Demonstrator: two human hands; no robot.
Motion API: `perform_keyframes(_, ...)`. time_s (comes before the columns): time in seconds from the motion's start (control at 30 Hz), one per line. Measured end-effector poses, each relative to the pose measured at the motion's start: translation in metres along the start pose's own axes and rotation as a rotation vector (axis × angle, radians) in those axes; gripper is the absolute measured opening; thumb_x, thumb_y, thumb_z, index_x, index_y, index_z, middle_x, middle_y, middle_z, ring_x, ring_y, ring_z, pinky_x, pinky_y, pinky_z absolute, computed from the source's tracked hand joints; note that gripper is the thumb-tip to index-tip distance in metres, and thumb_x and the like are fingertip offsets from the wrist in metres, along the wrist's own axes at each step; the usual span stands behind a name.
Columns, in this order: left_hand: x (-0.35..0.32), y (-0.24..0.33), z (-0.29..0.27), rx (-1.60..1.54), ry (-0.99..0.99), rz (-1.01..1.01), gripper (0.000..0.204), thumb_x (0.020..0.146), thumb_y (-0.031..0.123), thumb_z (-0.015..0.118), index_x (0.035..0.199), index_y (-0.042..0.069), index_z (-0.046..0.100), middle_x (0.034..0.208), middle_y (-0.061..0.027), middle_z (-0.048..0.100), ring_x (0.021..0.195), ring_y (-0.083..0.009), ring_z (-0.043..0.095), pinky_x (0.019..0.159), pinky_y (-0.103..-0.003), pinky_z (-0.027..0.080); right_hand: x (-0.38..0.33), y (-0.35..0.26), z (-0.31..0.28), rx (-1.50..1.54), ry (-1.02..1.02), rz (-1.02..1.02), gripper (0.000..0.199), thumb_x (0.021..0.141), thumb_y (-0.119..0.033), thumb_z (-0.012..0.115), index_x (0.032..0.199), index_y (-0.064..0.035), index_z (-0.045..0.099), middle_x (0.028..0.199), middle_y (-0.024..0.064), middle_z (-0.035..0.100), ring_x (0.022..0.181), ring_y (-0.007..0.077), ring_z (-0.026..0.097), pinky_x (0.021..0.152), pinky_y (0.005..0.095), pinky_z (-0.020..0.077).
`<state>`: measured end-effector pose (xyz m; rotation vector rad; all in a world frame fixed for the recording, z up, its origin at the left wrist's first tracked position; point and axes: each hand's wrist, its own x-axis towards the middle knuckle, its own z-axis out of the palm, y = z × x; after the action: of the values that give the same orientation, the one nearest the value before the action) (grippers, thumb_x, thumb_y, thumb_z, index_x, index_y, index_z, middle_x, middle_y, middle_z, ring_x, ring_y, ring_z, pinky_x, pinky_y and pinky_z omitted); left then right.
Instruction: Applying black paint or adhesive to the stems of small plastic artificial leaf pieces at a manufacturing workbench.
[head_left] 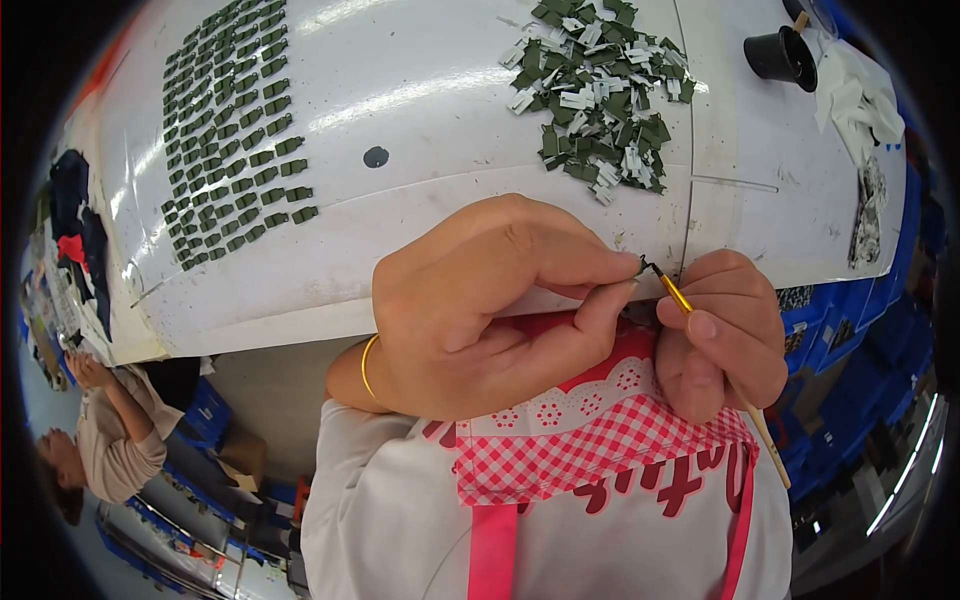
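Note:
My left hand [490,300], with a thin gold bangle [368,370] at the wrist, pinches a small dark green piece [643,262] between thumb and forefinger. Most of that piece is hidden by the fingertips. In my right hand [730,330] is a fine paintbrush [677,294] with a gold ferrule and a pale handle. Its dark tip meets or nearly meets the piece; I cannot tell which. Both hands are close together above the table's near edge. Beyond them lies a heap of loose green and white pieces [610,100].
Small green pieces [235,130] lie in neat rows on the white table [420,110], far left. A black cup [780,60] and a white cloth [850,95] are at the far right. Blue crates [840,320] stand below the right edge. Another person [120,435] sits at the left.

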<state>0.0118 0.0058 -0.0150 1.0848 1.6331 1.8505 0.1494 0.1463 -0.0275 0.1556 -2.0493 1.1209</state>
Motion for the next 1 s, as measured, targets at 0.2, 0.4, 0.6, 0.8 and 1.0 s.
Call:
perform_keyframes(0.2, -0.0002, 0.0000, 0.0000, -0.015, 0.006, 0.006, 0.027, 0.061, -0.014, 0.068, 0.085, -0.003, 0.069, 0.085, -0.0122, 0.067, 0.061, -0.0117, 0.054, 0.055, -0.018, 0.041, 0.0002, -0.0001, -0.0017, 0.009, -0.026, 0.006, 0.026, 0.070, -0.006, 0.058, 0.094, 0.0024, 0.064, 0.082, 0.0135, 0.064, 0.062, 0.0198, 0.055, 0.054, 0.0334, 0.0475)
perform_keyframes(0.4, -0.0009, 0.0016, 0.0001, -0.023, 0.008, -0.022, 0.027, 0.061, -0.014, 0.068, 0.085, -0.003, 0.069, 0.085, -0.0123, 0.067, 0.062, -0.0118, 0.055, 0.055, -0.018, 0.042, -0.0002, -0.0015, 0.0018, -0.037, -0.009, 0.008, 0.021, 0.083, -0.013, 0.050, 0.096, 0.0008, 0.059, 0.073, 0.0169, 0.065, 0.056, 0.0189, 0.050, 0.052, 0.0336, 0.0430)
perform_keyframes(0.6, -0.0010, 0.0003, 0.0008, -0.015, 0.012, -0.007, 0.027, 0.061, -0.015, 0.068, 0.085, -0.003, 0.069, 0.085, -0.0123, 0.067, 0.061, -0.0116, 0.055, 0.054, -0.018, 0.041, -0.0011, 0.0002, 0.0005, 0.018, 0.009, 0.008, 0.027, 0.069, -0.006, 0.058, 0.094, 0.0023, 0.064, 0.081, 0.0135, 0.063, 0.061, 0.0196, 0.054, 0.054, 0.0333, 0.0472)
perform_keyframes(0.8, -0.0007, 0.0008, 0.0015, -0.013, 0.017, -0.009, 0.027, 0.061, -0.014, 0.068, 0.085, -0.002, 0.069, 0.085, -0.0122, 0.067, 0.060, -0.0113, 0.054, 0.053, -0.018, 0.041, -0.0001, -0.0012, -0.0007, 0.006, -0.011, 0.023, 0.027, 0.069, -0.006, 0.058, 0.094, 0.0024, 0.064, 0.080, 0.0132, 0.063, 0.060, 0.0196, 0.054, 0.054, 0.0334, 0.0471)
perform_keyframes(1.0, -0.0008, 0.0014, 0.0020, -0.012, 0.024, -0.009, 0.026, 0.061, -0.014, 0.068, 0.084, -0.002, 0.069, 0.085, -0.0121, 0.067, 0.060, -0.0111, 0.054, 0.053, -0.017, 0.040, -0.0006, -0.0004, 0.0007, 0.005, 0.010, 0.008, 0.027, 0.069, -0.006, 0.058, 0.094, 0.0025, 0.064, 0.079, 0.0129, 0.063, 0.060, 0.0195, 0.053, 0.054, 0.0334, 0.0469)
